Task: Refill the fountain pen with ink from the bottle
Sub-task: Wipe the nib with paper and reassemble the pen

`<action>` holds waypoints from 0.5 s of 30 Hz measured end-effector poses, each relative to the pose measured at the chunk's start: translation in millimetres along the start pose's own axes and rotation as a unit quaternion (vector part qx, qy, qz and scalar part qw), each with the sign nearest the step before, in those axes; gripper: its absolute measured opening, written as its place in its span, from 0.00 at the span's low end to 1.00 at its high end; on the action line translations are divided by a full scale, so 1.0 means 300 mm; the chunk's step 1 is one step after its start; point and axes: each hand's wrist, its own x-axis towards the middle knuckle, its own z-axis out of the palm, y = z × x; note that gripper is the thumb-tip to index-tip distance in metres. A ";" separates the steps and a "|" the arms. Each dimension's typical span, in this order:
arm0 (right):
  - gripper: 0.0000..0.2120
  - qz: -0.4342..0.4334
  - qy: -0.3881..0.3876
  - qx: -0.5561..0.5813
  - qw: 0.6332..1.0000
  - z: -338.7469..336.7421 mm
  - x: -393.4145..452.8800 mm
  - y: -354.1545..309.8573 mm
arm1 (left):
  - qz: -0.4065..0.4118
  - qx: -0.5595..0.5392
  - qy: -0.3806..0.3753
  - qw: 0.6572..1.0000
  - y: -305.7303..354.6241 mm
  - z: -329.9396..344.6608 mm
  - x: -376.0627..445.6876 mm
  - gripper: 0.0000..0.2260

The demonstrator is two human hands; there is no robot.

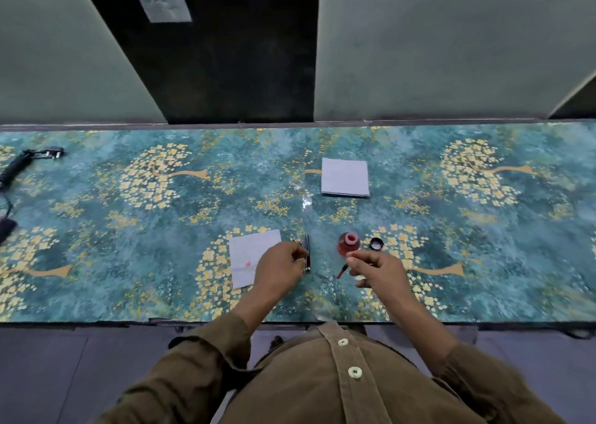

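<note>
An open ink bottle (348, 243) with red ink stands on the table near the front, its black cap (376, 244) lying just to its right. My right hand (377, 273) is below the bottle and pinches a thin pen section (342, 271) that shows red and points down-left. A dark pen barrel (307, 252) lies on the table left of the bottle. My left hand (279, 270) has its fingertips closed on the barrel's left side, and a small silver tip pokes out above the fingers.
A white tissue (253, 255) with a red spot lies under my left hand's side. A folded tissue (345, 177) sits farther back. A black cable and plug (19, 165) lie at the far left. The patterned table top (467, 230) ends at a wall behind.
</note>
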 end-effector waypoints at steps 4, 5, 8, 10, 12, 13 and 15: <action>0.03 0.016 0.022 0.014 1.000 -0.047 -0.019 0.036 | 0.127 0.181 -0.058 0.973 -0.008 0.016 0.068 0.12; 0.03 0.018 0.026 0.017 0.999 -0.057 -0.021 0.042 | 0.145 0.202 -0.066 0.966 -0.006 0.023 0.078 0.12; 0.05 0.022 0.033 0.035 0.999 -0.079 -0.024 0.048 | 0.171 0.221 -0.061 0.958 0.008 0.041 0.096 0.11; 0.05 0.025 0.035 0.041 0.998 -0.089 -0.023 0.049 | 0.180 0.224 -0.060 0.956 0.022 0.056 0.107 0.11; 0.05 0.027 0.031 0.042 0.998 -0.089 -0.020 0.048 | 0.191 0.235 -0.065 0.951 0.035 0.068 0.111 0.10; 0.05 0.027 0.029 0.042 0.998 -0.089 -0.019 0.046 | 0.198 0.243 -0.066 0.947 0.041 0.076 0.112 0.09; 0.05 0.020 0.023 0.034 0.999 -0.087 -0.018 0.039 | 0.216 0.263 -0.062 0.938 0.049 0.086 0.114 0.08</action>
